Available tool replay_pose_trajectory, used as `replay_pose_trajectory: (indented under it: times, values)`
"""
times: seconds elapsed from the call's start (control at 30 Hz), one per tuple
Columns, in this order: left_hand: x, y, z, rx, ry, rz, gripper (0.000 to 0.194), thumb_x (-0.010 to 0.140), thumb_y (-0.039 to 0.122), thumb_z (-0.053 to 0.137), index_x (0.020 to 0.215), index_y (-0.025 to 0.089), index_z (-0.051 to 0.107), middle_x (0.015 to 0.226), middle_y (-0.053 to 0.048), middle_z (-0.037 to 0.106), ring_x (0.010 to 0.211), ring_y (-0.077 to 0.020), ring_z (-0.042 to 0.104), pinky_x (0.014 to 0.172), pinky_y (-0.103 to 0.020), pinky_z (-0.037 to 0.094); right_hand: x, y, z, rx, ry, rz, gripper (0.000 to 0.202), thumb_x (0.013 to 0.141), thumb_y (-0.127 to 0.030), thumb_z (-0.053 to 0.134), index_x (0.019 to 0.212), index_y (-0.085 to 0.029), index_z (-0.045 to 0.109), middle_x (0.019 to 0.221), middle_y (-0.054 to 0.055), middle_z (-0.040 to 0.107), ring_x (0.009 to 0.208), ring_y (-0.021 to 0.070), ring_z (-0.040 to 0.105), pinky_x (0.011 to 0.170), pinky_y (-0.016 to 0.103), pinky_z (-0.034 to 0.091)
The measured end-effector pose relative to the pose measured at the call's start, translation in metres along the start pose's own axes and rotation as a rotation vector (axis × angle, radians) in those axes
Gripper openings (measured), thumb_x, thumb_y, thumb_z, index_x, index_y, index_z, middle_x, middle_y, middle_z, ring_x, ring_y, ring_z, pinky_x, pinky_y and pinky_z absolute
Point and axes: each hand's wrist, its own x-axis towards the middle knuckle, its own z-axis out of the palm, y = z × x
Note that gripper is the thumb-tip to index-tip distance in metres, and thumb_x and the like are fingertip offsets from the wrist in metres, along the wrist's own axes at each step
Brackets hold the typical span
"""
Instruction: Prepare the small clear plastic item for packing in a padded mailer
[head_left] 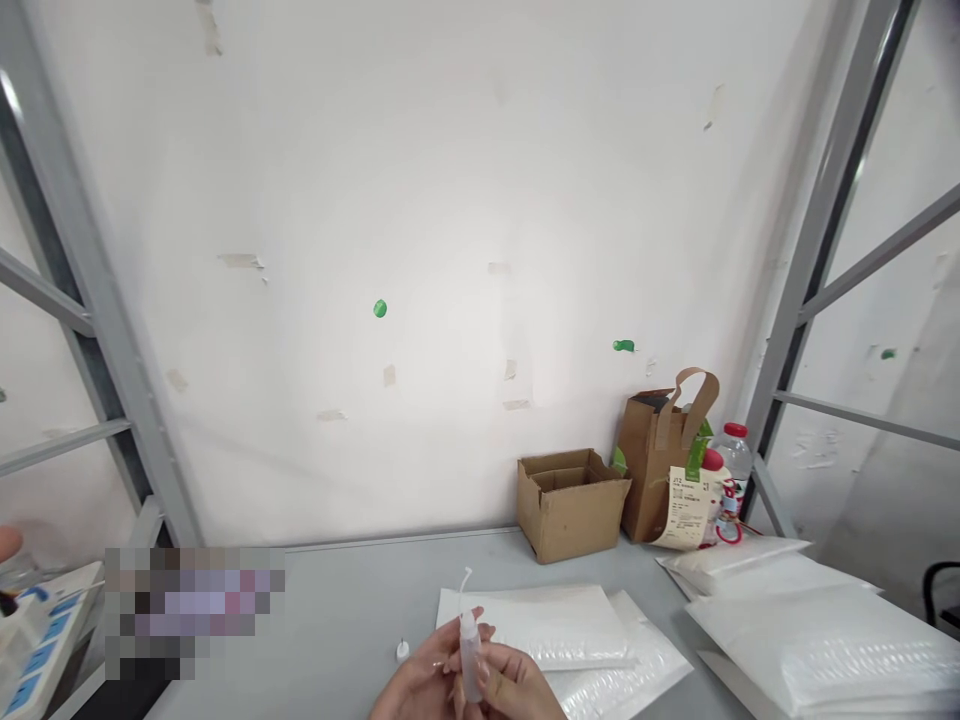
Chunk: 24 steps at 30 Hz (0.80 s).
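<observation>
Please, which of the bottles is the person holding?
The small whitish bottle, between the left hand and right hand; the clear, red-capped bottle stands at the right, near the paper bag.

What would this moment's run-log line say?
left hand: on bottle | right hand: holding bottle | cap: on table | box: open | mailers: beside hands

The desk (pixel 322 600) lay open left of the white mailers (pixel 551 625), apart from a small white cap (pixel 403 651). The cardboard box (pixel 574 505), paper bag (pixel 652 460) and a mailer stack (pixel 825 630) blocked the right side.
</observation>
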Motion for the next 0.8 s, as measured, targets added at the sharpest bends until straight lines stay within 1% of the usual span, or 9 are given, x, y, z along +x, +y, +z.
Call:
replay_pose_trajectory:
  times: [0.1, 0.2, 0.33, 0.4, 0.5, 0.6, 0.67, 0.8]
  values:
    - [0.001, 0.002, 0.003, 0.072, 0.084, 0.021, 0.035, 0.067, 0.029, 0.064, 0.100, 0.019, 0.069, 0.102, -0.009, 0.068, 0.101, -0.0249, 0.055, 0.086, -0.032, 0.038, -0.001, -0.001, 0.001, -0.008, 0.071, 0.015, 0.038, 0.057, -0.047, 0.076, 0.076, -0.015, 0.071, 0.056, 0.000, 0.058, 0.043, 0.0043, 0.044, 0.047, 0.017, 0.033]
    - [0.002, 0.000, 0.005, 0.148, 0.190, 0.050, 0.034, 0.064, 0.033, 0.069, 0.096, 0.021, 0.069, 0.096, -0.008, 0.069, 0.091, -0.0220, 0.057, 0.076, -0.028, 0.040, -0.001, 0.000, 0.001, -0.064, 0.104, 0.034, 0.038, 0.053, -0.046, 0.078, 0.076, -0.016, 0.071, 0.055, -0.001, 0.059, 0.043, 0.0052, 0.046, 0.048, 0.018, 0.034]
    - [0.003, -0.002, 0.007, 0.257, 0.307, 0.094, 0.031, 0.059, 0.042, 0.074, 0.080, 0.018, 0.071, 0.090, -0.007, 0.068, 0.080, -0.0192, 0.058, 0.065, -0.025, 0.040, -0.003, 0.001, 0.001, -0.152, 0.132, 0.065, 0.038, 0.052, -0.046, 0.078, 0.075, -0.016, 0.071, 0.050, -0.002, 0.058, 0.043, 0.0078, 0.048, 0.045, 0.019, 0.033]
    - [0.004, -0.002, 0.007, 0.305, 0.334, 0.111, 0.032, 0.058, 0.044, 0.074, 0.075, 0.017, 0.070, 0.086, -0.006, 0.067, 0.073, -0.0176, 0.058, 0.060, -0.024, 0.040, -0.004, 0.001, 0.001, -0.181, 0.135, 0.073, 0.037, 0.053, -0.047, 0.077, 0.072, -0.016, 0.071, 0.050, -0.001, 0.059, 0.043, 0.0082, 0.049, 0.044, 0.019, 0.032]
    - [0.008, -0.002, 0.001, 0.332, 0.339, 0.121, 0.034, 0.056, 0.046, 0.075, 0.072, 0.016, 0.069, 0.083, -0.006, 0.067, 0.066, -0.0162, 0.057, 0.054, -0.024, 0.038, -0.003, 0.001, 0.002, -0.206, 0.140, 0.073, 0.036, 0.054, -0.048, 0.076, 0.068, -0.015, 0.070, 0.050, -0.001, 0.058, 0.043, 0.0080, 0.048, 0.043, 0.018, 0.031]
    - [0.014, -0.004, -0.010, 0.285, 0.332, 0.142, 0.035, 0.049, 0.042, 0.080, 0.072, 0.017, 0.071, 0.079, -0.005, 0.070, 0.065, -0.0165, 0.058, 0.056, -0.025, 0.040, -0.002, 0.002, 0.001, -0.220, 0.192, 0.036, 0.039, 0.051, -0.049, 0.077, 0.070, -0.016, 0.071, 0.051, -0.002, 0.058, 0.043, 0.0077, 0.047, 0.045, 0.020, 0.035]
    - [0.017, -0.007, -0.017, 0.246, 0.323, 0.147, 0.037, 0.045, 0.038, 0.082, 0.074, 0.018, 0.072, 0.078, -0.006, 0.071, 0.071, -0.0193, 0.060, 0.062, -0.027, 0.042, 0.000, 0.005, 0.000, -0.236, 0.243, -0.018, 0.040, 0.050, -0.048, 0.078, 0.071, -0.015, 0.070, 0.053, -0.002, 0.058, 0.043, 0.0082, 0.048, 0.048, 0.021, 0.038]
    - [0.017, -0.009, -0.024, 0.216, 0.296, 0.115, 0.039, 0.051, 0.037, 0.078, 0.084, 0.017, 0.072, 0.088, -0.009, 0.071, 0.086, -0.0259, 0.060, 0.074, -0.032, 0.042, 0.002, 0.011, -0.002, -0.254, 0.310, -0.080, 0.042, 0.050, -0.049, 0.078, 0.071, -0.014, 0.069, 0.054, -0.001, 0.060, 0.043, 0.0088, 0.049, 0.049, 0.022, 0.040]
